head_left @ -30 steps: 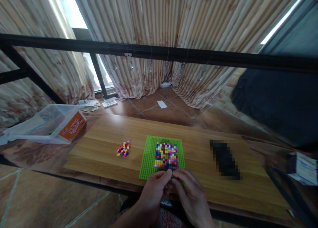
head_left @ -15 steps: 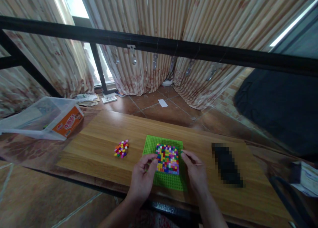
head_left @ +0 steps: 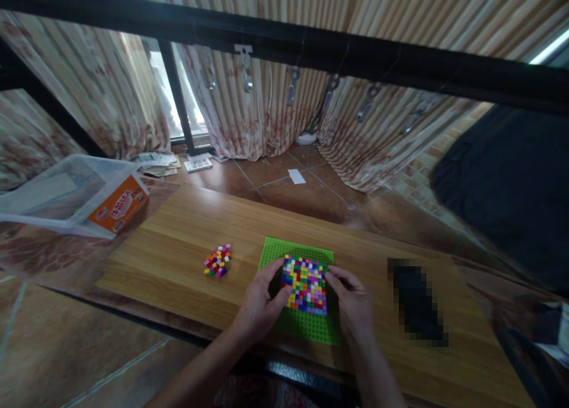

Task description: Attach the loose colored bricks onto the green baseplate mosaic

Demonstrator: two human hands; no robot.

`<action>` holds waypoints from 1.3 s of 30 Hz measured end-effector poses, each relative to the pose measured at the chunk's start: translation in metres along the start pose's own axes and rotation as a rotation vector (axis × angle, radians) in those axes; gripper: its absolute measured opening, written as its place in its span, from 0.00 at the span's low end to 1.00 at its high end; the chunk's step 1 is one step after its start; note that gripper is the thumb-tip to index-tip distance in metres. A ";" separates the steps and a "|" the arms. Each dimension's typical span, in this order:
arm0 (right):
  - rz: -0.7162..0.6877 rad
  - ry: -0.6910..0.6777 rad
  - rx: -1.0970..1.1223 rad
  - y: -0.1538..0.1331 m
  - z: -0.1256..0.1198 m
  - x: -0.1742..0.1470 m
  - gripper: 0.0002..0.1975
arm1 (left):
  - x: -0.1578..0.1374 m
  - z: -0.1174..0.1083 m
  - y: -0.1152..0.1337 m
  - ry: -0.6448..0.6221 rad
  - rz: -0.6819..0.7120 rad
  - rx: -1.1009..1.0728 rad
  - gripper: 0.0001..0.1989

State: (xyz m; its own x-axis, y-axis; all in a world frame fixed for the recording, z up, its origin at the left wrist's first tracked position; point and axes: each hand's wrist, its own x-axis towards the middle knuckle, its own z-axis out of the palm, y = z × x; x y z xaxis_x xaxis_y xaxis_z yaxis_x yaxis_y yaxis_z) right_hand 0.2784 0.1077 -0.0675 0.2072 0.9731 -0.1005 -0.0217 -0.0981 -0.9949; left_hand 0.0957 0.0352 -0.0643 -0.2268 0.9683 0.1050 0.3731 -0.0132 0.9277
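A green studded baseplate [head_left: 306, 332] lies on the wooden table, bearing a dense block of small multicoloured bricks [head_left: 306, 283]. My left hand [head_left: 262, 298] is at the block's left side, its thumb and index finger spread apart, with nothing visible between them. At the block's upper right edge is my right hand [head_left: 354, 304], thumb and index fingertips pinched together. Whatever is in that pinch is too small to make out. To the left of the baseplate sits a loose heap of small coloured bricks [head_left: 217, 261].
A clear plastic box [head_left: 80, 215] with an orange label stands left of the tabletop [head_left: 178, 242]. A dark blurred-out object [head_left: 416, 301] lies on the right. Beyond the table run a black metal bar [head_left: 275, 37] and striped curtains [head_left: 284, 123]. Papers lie on the tiled floor.
My left thumb and index finger have spread apart and moved over the block's left edge. My right hand stays pinched at the upper right edge. The camera view has shifted slightly.
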 end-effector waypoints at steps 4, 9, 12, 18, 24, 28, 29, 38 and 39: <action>-0.085 0.006 -0.149 -0.004 0.001 -0.001 0.15 | 0.000 -0.001 0.003 -0.015 -0.012 0.035 0.26; -0.213 -0.061 -0.374 -0.004 -0.006 -0.004 0.17 | 0.000 -0.001 0.004 -0.022 -0.001 0.041 0.26; -0.225 -0.091 -0.409 -0.003 -0.009 -0.004 0.17 | 0.000 -0.001 0.005 -0.020 0.002 0.049 0.26; -0.282 -0.085 -0.458 -0.008 -0.005 -0.005 0.16 | 0.000 -0.002 0.003 -0.033 0.018 0.060 0.26; -0.363 -0.081 -0.546 -0.015 -0.002 -0.008 0.13 | 0.000 -0.002 0.004 -0.030 0.024 0.059 0.25; -0.362 -0.073 -0.504 -0.013 -0.002 -0.007 0.12 | 0.000 -0.002 0.006 -0.019 0.022 0.045 0.25; -0.365 -0.067 -0.488 -0.011 -0.002 -0.007 0.12 | 0.000 -0.003 0.006 -0.019 0.023 0.044 0.25; -0.144 -0.016 -0.156 -0.001 0.000 0.002 0.11 | -0.001 -0.002 0.003 -0.035 0.023 0.059 0.25; -0.075 -0.014 -0.100 0.000 0.000 0.003 0.12 | -0.001 -0.002 0.002 -0.035 0.023 0.060 0.25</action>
State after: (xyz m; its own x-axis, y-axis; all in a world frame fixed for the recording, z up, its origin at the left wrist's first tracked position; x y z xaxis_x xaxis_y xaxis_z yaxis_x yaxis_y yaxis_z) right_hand 0.2788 0.1102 -0.0677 0.1912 0.9812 -0.0266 0.0913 -0.0448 -0.9948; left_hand 0.0953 0.0341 -0.0616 -0.1865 0.9760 0.1124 0.4309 -0.0216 0.9021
